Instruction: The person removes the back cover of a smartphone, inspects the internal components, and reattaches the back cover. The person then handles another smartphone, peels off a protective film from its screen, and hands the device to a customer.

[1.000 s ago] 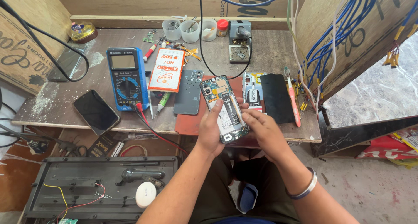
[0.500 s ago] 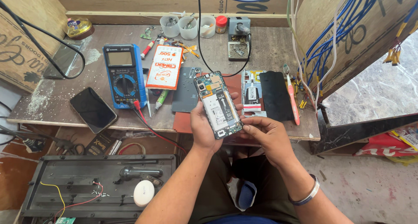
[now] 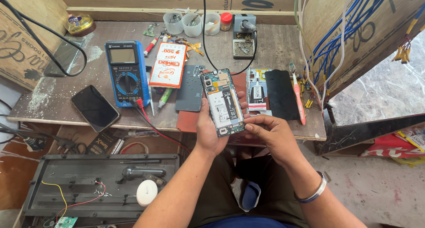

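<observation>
One opened phone (image 3: 222,103) is sitting upright in the left hand (image 3: 208,130), clasped around its lower half above the bench's near edge, circuit boards and battery facing up. The right hand (image 3: 270,135) is resting at its four o'clock corner, fingers curled loosely, gripping nothing — this looks like an inspection step, and any next touch would call for fine fingertip work. At nine o'clock one grey back cover (image 3: 189,87) is lying flat; farther out, one blue multimeter (image 3: 126,73) and one dark phone (image 3: 95,107). At twelve o'clock, three clear cups (image 3: 192,24) are standing.
</observation>
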